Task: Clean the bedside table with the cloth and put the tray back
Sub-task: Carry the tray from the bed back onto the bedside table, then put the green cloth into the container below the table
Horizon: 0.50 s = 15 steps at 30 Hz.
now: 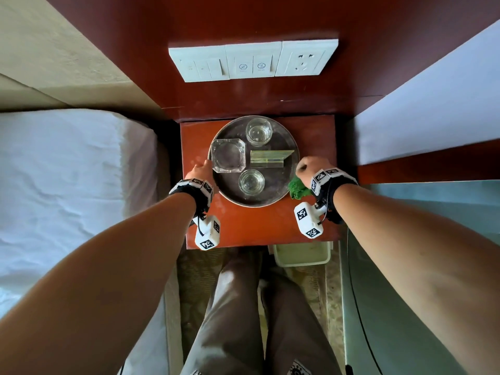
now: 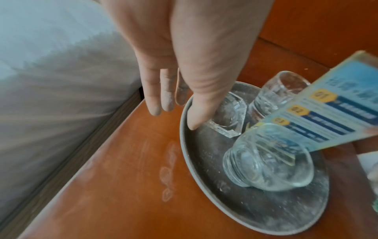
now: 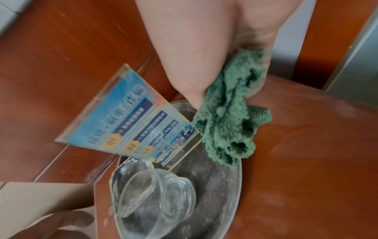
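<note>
On the red-brown wooden counter (image 1: 257, 226), round grey metal tray (image 1: 270, 197) flanked: left hand (image 1: 198, 171) thumb inside rim, fingers (image 2: 161, 97) straight outside; right hand (image 1: 307, 169) bunching green cloth (image 1: 296, 188), thumb at opposite rim.

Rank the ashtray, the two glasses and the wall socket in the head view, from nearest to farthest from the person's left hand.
From the left hand:
1. Ashtray, right beside it on the tray.
2. Near glass, front of tray.
3. Far glass, back of tray.
4. Wall socket, up on the wall.

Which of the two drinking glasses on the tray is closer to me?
The glass at the tray's front edge, between the hands; the other glass stands at the back, near the wall.
</note>
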Motion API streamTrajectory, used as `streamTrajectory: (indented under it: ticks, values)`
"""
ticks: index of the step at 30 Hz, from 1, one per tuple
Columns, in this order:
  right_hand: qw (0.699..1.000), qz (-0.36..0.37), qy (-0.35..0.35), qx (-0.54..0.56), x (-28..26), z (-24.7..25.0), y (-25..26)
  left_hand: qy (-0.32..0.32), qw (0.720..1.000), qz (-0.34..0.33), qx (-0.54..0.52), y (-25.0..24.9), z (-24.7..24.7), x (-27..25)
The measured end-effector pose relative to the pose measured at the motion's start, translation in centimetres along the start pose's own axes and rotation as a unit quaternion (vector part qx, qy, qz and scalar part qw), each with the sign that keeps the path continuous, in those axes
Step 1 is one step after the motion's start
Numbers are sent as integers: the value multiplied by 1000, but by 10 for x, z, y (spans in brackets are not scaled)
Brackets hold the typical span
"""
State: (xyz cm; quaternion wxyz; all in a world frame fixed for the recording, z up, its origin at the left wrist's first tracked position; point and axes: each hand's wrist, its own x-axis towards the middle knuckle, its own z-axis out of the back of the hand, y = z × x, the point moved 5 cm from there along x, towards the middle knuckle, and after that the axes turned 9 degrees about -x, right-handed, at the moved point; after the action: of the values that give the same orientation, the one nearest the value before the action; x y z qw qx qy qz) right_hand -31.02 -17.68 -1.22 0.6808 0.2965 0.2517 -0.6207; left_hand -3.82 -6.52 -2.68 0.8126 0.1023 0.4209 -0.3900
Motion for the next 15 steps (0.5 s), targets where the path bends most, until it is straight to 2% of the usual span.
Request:
streamTrajectory:
  ticks: [3,6,9,15]
  values:
    - [999,33,0,11,-28,3,0,-14,999,-27,33,-12,4,-33]
    - [997,78,18,0,-58,2,-1,-18,996,-81,36,-30,3,-70]
    - [993,118,32,-2,-87,-4,-4,9,991,-131,-2,-51,-9,-105]
    - [980,171,68,70,-143,-20,-18,63,981,-170,-67,-89,-47,-165]
